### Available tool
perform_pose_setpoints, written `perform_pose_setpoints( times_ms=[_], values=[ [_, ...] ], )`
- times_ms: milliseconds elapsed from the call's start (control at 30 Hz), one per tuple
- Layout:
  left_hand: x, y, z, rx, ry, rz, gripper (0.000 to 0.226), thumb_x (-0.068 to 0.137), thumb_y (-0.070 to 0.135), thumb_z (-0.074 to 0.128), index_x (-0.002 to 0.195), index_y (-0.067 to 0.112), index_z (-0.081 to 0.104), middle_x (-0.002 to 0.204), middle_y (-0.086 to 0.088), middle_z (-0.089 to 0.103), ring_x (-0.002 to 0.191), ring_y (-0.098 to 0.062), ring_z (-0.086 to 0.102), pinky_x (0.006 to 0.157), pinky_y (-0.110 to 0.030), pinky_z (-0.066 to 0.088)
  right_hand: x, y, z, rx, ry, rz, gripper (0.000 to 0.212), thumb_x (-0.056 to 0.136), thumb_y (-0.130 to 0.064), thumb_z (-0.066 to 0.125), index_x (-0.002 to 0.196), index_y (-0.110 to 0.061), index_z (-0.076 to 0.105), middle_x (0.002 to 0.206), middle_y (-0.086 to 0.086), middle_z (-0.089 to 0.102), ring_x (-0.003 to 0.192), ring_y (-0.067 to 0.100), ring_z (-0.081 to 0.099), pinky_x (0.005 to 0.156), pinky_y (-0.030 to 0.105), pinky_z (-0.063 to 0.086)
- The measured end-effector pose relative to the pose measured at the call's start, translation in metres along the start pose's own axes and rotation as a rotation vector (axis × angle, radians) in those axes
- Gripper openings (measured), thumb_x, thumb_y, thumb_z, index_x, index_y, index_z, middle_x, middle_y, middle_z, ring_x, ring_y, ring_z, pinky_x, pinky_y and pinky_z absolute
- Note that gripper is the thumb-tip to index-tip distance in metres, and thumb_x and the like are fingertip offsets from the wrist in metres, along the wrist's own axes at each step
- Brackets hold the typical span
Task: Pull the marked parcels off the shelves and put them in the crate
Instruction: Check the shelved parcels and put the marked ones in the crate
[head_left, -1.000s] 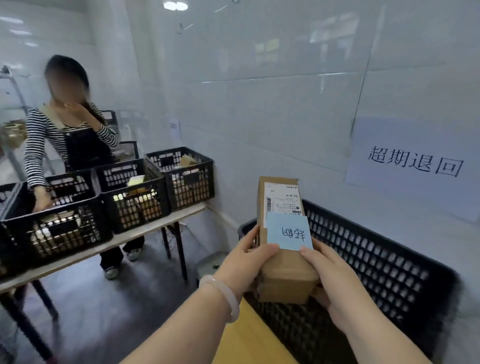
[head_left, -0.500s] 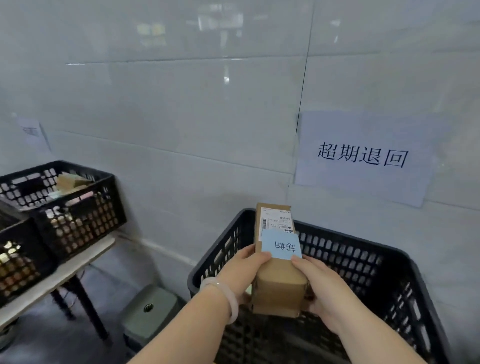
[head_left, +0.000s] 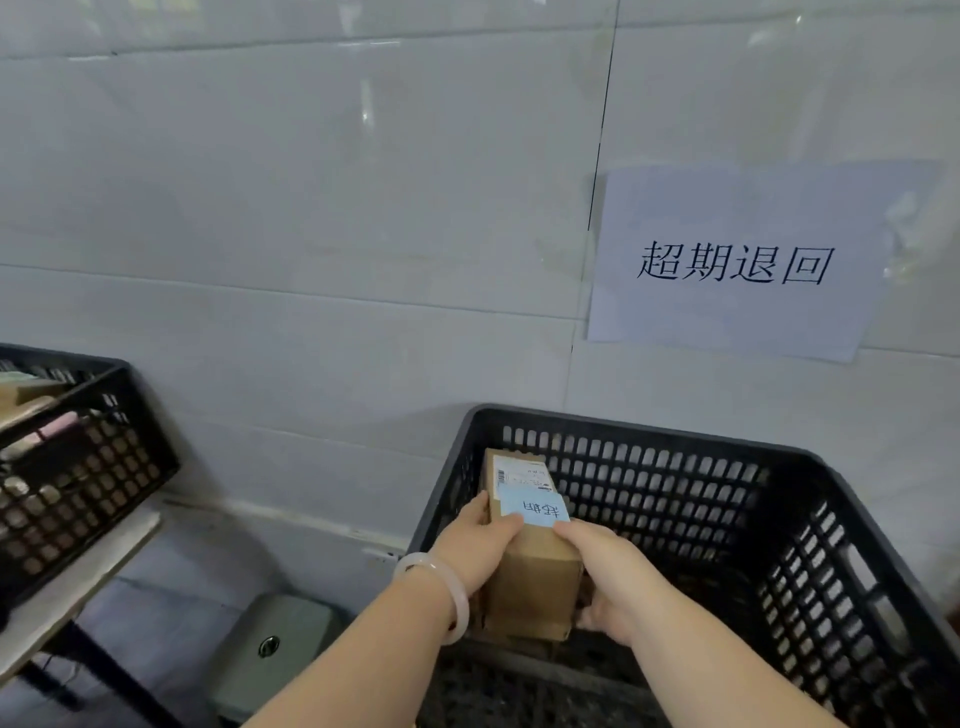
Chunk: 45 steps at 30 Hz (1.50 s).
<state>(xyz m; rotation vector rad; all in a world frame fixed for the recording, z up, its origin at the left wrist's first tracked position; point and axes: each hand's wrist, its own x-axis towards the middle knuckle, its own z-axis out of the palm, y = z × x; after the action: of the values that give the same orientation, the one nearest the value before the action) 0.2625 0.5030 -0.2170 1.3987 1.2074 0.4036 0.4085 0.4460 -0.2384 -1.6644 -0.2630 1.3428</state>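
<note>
Since half a second ago the parcel (head_left: 530, 571) has sunk from above the crate (head_left: 675, 431) rim to inside its walls, near the crate's left side, and both hands have gone down with it. It looks not yet set on the crate floor. If it is let go too soon it could drop and topple, since it is held long end forward and tilted. The left hand (head_left: 478, 545) is also close to the crate's left wall and may catch there. Each hand's grip holds the parcel, with the left thumb laid on top at the edge of the blue note (head_left: 535, 509). The right hand (head_left: 608, 571) has its thumb on top too, fingers curled under the parcel's near end. Both forearms reach in over the crate's near edge.
</note>
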Motion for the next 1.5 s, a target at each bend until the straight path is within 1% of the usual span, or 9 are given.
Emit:
perform_pose_setpoints(
  times_ms=[267, 400, 500, 667, 833, 900, 1067, 1200, 1500],
  values=[
    [0.017, -0.012, -0.003, 0.737, -0.047, 0.160, 0.063, 0.096, 0.041, 0.053, 0.152, 0.025, 0.029, 0.161, 0.000, 0.012, 0.144, -0.023, 0.027, 0.115, -0.033, 0.027, 0.020, 0.013, 0.026, -0.042, 0.011, -0.042, 0.053, 0.097, -0.022, 0.056, 0.146, -0.030, 0.036, 0.120, 0.006, 0.062, 0.106, 0.028, 0.060, 0.094, 0.051, 0.050],
    [0.027, -0.016, -0.003, 1.160, -0.123, 0.104, 0.055, 0.099, 0.033, 0.048, 0.150, 0.023, 0.032, 0.160, -0.006, 0.016, 0.146, -0.031, 0.014, 0.118, -0.047, 0.025, 0.025, 0.018, 0.033, -0.054, -0.136, 0.008, 0.053, 0.095, -0.011, 0.055, 0.143, -0.030, 0.042, 0.112, 0.002, 0.065, 0.100, 0.024, 0.063, 0.071, 0.041, 0.058],
    [0.030, -0.021, 0.001, 1.341, -0.173, 0.102, 0.059, 0.098, 0.033, 0.049, 0.152, 0.020, 0.028, 0.160, -0.008, 0.018, 0.149, -0.033, 0.005, 0.119, -0.049, 0.020, 0.027, 0.019, 0.035, -0.185, -0.163, 0.004, 0.057, 0.097, -0.009, 0.052, 0.147, -0.033, 0.037, 0.132, 0.005, 0.057, 0.092, 0.019, 0.060, 0.073, 0.039, 0.057],
    [0.030, -0.021, 0.000, 1.332, -0.159, 0.143, 0.060, 0.098, 0.035, 0.050, 0.151, 0.021, 0.028, 0.158, -0.009, 0.021, 0.146, -0.031, 0.013, 0.117, -0.048, 0.024, 0.032, 0.020, 0.033, -0.447, -0.109, -0.143, 0.063, 0.097, -0.016, 0.052, 0.150, -0.037, 0.027, 0.153, 0.004, 0.038, 0.130, 0.025, 0.044, 0.095, 0.035, 0.042],
    [0.015, -0.012, -0.015, 1.172, 0.046, 0.346, 0.063, 0.098, 0.041, 0.050, 0.154, 0.027, 0.024, 0.161, 0.001, 0.021, 0.148, -0.023, 0.016, 0.120, -0.042, 0.020, 0.024, 0.015, 0.026, -0.596, -0.062, -0.473, 0.056, 0.097, -0.026, 0.056, 0.148, -0.035, 0.035, 0.147, -0.007, 0.045, 0.125, 0.005, 0.045, 0.075, 0.006, 0.036],
    [0.006, -0.006, -0.027, 1.179, 0.189, 0.421, 0.066, 0.098, 0.046, 0.048, 0.155, 0.028, 0.020, 0.163, 0.003, 0.019, 0.149, -0.021, 0.015, 0.121, -0.039, 0.015, 0.018, 0.008, 0.023, -0.743, -0.046, -0.650, 0.059, 0.095, -0.028, 0.058, 0.149, -0.034, 0.034, 0.148, -0.008, 0.043, 0.123, 0.000, 0.041, 0.081, 0.000, 0.032],
    [-0.036, -0.013, -0.052, 1.243, 0.470, 0.320, 0.072, 0.094, 0.060, 0.043, 0.154, 0.037, 0.011, 0.164, 0.001, 0.011, 0.150, -0.023, 0.011, 0.122, -0.044, 0.012, -0.007, -0.013, 0.021, -1.099, -0.158, -1.021, 0.073, 0.088, -0.055, 0.057, 0.150, -0.044, 0.019, 0.157, -0.016, 0.023, 0.143, 0.005, 0.019, 0.113, 0.027, 0.016],
    [-0.097, -0.030, -0.052, 1.198, 0.643, 0.186, 0.079, 0.090, 0.064, 0.046, 0.153, 0.042, 0.004, 0.165, 0.003, 0.002, 0.151, -0.022, 0.003, 0.121, -0.047, 0.005, -0.038, -0.008, 0.031, -1.315, -0.274, -1.278, 0.087, 0.079, -0.077, 0.043, 0.151, -0.045, 0.008, 0.162, -0.013, 0.008, 0.148, 0.010, 0.004, 0.116, 0.033, 0.004],
    [-0.308, -0.099, -0.027, 1.157, 1.031, -0.247, 0.084, 0.087, 0.068, 0.046, 0.153, 0.042, 0.002, 0.165, 0.003, -0.001, 0.151, -0.020, -0.003, 0.121, -0.048, -0.001, -0.158, 0.066, 0.083, -1.372, -0.762, -1.683, 0.098, 0.075, -0.078, 0.048, 0.153, -0.042, -0.001, 0.163, -0.008, 0.000, 0.149, 0.012, -0.005, 0.120, 0.037, -0.004]
  ],
)
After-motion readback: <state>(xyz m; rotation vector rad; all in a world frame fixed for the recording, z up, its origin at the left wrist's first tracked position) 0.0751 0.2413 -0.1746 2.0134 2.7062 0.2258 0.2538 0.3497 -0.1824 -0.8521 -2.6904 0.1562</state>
